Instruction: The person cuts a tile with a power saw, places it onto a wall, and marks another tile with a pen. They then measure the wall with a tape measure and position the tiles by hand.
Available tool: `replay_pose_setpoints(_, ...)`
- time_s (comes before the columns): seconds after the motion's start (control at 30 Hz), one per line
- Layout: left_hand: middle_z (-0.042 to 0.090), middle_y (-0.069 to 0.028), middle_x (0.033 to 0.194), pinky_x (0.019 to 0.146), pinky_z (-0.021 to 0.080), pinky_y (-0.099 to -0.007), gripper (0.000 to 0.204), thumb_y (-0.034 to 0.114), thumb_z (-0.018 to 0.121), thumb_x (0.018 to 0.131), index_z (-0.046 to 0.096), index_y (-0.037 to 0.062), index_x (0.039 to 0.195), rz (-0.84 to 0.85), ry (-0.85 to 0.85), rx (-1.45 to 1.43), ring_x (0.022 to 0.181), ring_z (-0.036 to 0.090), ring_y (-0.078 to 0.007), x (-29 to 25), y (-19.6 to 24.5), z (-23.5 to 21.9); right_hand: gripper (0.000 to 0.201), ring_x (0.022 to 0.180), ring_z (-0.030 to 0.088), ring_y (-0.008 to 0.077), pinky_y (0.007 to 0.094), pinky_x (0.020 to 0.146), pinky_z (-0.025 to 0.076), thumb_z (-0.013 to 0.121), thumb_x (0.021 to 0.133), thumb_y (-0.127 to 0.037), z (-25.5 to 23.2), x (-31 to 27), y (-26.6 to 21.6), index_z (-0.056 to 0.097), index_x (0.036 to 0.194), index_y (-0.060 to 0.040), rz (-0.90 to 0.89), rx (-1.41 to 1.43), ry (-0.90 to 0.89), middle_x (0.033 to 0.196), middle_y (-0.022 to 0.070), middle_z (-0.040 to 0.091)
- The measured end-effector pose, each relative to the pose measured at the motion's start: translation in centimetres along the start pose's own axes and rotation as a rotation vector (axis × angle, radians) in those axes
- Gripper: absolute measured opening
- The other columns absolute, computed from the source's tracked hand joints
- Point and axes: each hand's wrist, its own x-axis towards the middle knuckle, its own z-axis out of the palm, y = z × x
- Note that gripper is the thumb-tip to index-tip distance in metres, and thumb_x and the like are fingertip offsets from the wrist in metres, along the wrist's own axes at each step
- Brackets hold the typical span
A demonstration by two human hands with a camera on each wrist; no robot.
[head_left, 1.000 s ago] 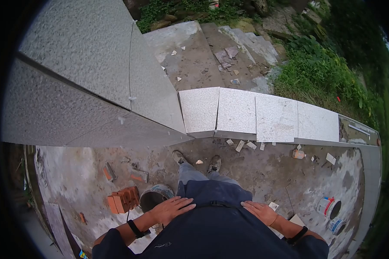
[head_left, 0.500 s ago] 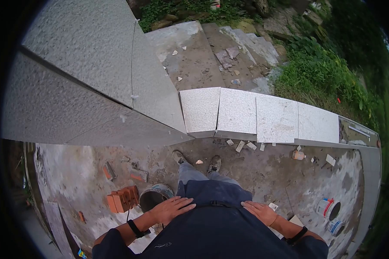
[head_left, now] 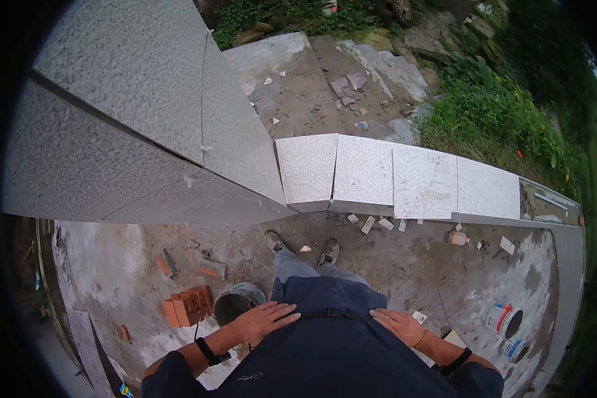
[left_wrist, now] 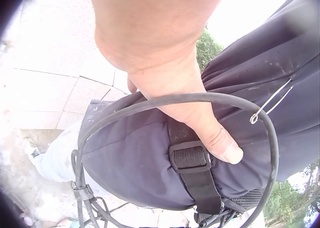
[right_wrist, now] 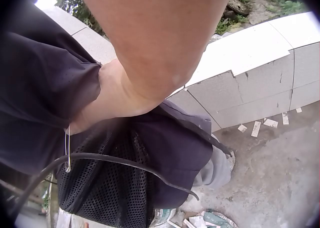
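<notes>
My left hand (head_left: pixel 266 323) rests at the waist of my dark shirt (head_left: pixel 318 365), its fingers extended towards the belt buckle (head_left: pixel 330 312). In the left wrist view its thumb lies on the cloth beside a black strap buckle (left_wrist: pixel 190 157), with a dark cable (left_wrist: pixel 200 96) looping in front. On the other side of the waist rests my right hand (head_left: pixel 398 325), fingers likewise extended. The right wrist view shows a black mesh pouch (right_wrist: pixel 102 188) below that hand, whose fingertips are hidden there. Neither hand holds anything.
Ahead stands a low wall topped with pale slabs (head_left: pixel 424 182), joining a tall tiled pillar (head_left: pixel 139 86) at left. Orange bricks (head_left: pixel 189 307) and a bucket (head_left: pixel 239 303) stand at left, paint buckets (head_left: pixel 504 320) at right. Tile scraps (head_left: pixel 368 225) lie along the wall's foot.
The head view has shifted very slightly. Both hands stay at the waist.
</notes>
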Motion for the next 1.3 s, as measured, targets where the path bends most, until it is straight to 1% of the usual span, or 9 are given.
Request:
replay_pose_setpoints(0.13, 0.026, -0.0163, 0.157, 0.118, 0.023, -0.0462, 0.091, 0.034, 0.065, 0.078, 0.02, 0.0149, 0.155, 0.003, -0.013, 0.013, 0.142, 0.033, -0.0319, 0.0, 0.0, -0.1, 0.052, 0.122, 0.055, 0.0325, 0.0394, 0.096, 0.051, 0.055, 0.085, -0.022, -0.1, 0.1, -0.1, 0.049, 0.13, 0.0028, 0.009, -0.016, -0.013, 0.14, 0.0179, 0.05)
replay_pose_setpoints(0.2, 0.031, -0.0196, 0.154, 0.115, 0.028, -0.0464, 0.077, 0.025, 0.059, 0.083, 0.027, 0.0098, 0.152, 0.015, 0.035, 0.004, 0.139, 0.037, -0.034, 0.0, 0.4, -0.5, 0.052, 0.123, 0.055, 0.0324, 0.0393, 0.096, 0.051, 0.055, 0.085, -0.022, -0.1, 0.1, -0.1, 0.049, 0.13, 0.0028, 0.011, -0.024, -0.023, 0.14, 0.0178, 0.05)
replay_pose_setpoints(0.63, 0.032, -0.0195, 0.154, 0.115, 0.028, -0.0466, 0.078, 0.024, 0.06, 0.081, 0.029, 0.0092, 0.152, 0.005, 0.031, -0.006, 0.139, 0.037, -0.0337, 0.1, 0.3, -0.5, 0.052, 0.123, 0.054, 0.0329, 0.0396, 0.095, 0.051, 0.055, 0.084, -0.022, -0.6, 0.4, -0.2, 0.049, 0.129, 0.0036, -0.001, -0.007, -0.016, 0.139, 0.0188, 0.051)
replay_pose_setpoints(0.7, 0.028, -0.017, 0.156, 0.117, 0.025, -0.0459, 0.092, 0.031, 0.065, 0.076, 0.022, 0.0139, 0.155, 0.014, 0.001, 0.047, 0.14, 0.036, -0.0327, 0.0, -0.4, 0.1, 0.052, 0.123, 0.054, 0.033, 0.0398, 0.095, 0.051, 0.055, 0.084, -0.022, -0.6, 0.4, -0.2, 0.049, 0.129, 0.0036, -0.001, -0.006, -0.012, 0.139, 0.0189, 0.05)
replay_pose_setpoints(0.93, 0.028, -0.0168, 0.156, 0.117, 0.025, -0.0457, 0.092, 0.032, 0.065, 0.076, 0.021, 0.0142, 0.155, 0.005, 0.007, 0.003, 0.14, 0.036, -0.0321, 0.1, 0.0, -0.4, 0.053, 0.123, 0.054, 0.0338, 0.0405, 0.095, 0.051, 0.055, 0.084, -0.022, -0.5, 0.4, 0.0, 0.049, 0.129, 0.0034, -0.001, 0.001, -0.011, 0.139, 0.0192, 0.051)
replay_pose_setpoints(1.0, 0.031, -0.0195, 0.154, 0.115, 0.028, -0.046, 0.081, 0.029, 0.062, 0.081, 0.028, 0.0097, 0.152, 0.014, 0.019, 0.013, 0.139, 0.037, -0.033, 0.2, 0.2, -0.6, 0.053, 0.123, 0.054, 0.0339, 0.0407, 0.095, 0.051, 0.056, 0.084, -0.023, -0.4, 0.3, 0.1, 0.049, 0.13, 0.0034, 0.0, 0.007, -0.007, 0.139, 0.0192, 0.051)
replay_pose_setpoints(1.13, 0.031, -0.0195, 0.154, 0.115, 0.028, -0.046, 0.081, 0.028, 0.062, 0.081, 0.027, 0.0097, 0.152, 0.016, 0.029, -0.003, 0.139, 0.037, -0.033, 0.2, 0.1, -0.4, 0.054, 0.123, 0.054, 0.0341, 0.0409, 0.095, 0.051, 0.057, 0.083, -0.023, -0.2, 0.2, 0.2, 0.049, 0.13, 0.0031, -0.002, 0.015, -0.012, 0.139, 0.0193, 0.05)
replay_pose_setpoints(1.23, 0.028, -0.0171, 0.156, 0.117, 0.025, -0.0455, 0.092, 0.034, 0.065, 0.077, 0.021, 0.0141, 0.155, 0.017, -0.006, 0.034, 0.141, 0.034, -0.0323, 0.2, -0.3, -0.2, 0.054, 0.123, 0.054, 0.0341, 0.041, 0.095, 0.051, 0.057, 0.083, -0.024, -0.3, 0.3, 0.1, 0.049, 0.13, 0.0029, -0.005, 0.015, -0.011, 0.14, 0.0192, 0.05)
replay_pose_setpoints(1.3, 0.032, -0.0193, 0.154, 0.115, 0.028, -0.046, 0.079, 0.03, 0.061, 0.083, 0.028, 0.0098, 0.152, 0.023, 0.02, 0.015, 0.139, 0.038, -0.033, 0.2, 0.1, -0.6, 0.055, 0.123, 0.054, 0.0341, 0.0411, 0.095, 0.051, 0.057, 0.083, -0.024, -0.2, 0.2, 0.1, 0.049, 0.13, 0.0028, -0.005, 0.018, -0.009, 0.14, 0.0191, 0.05)
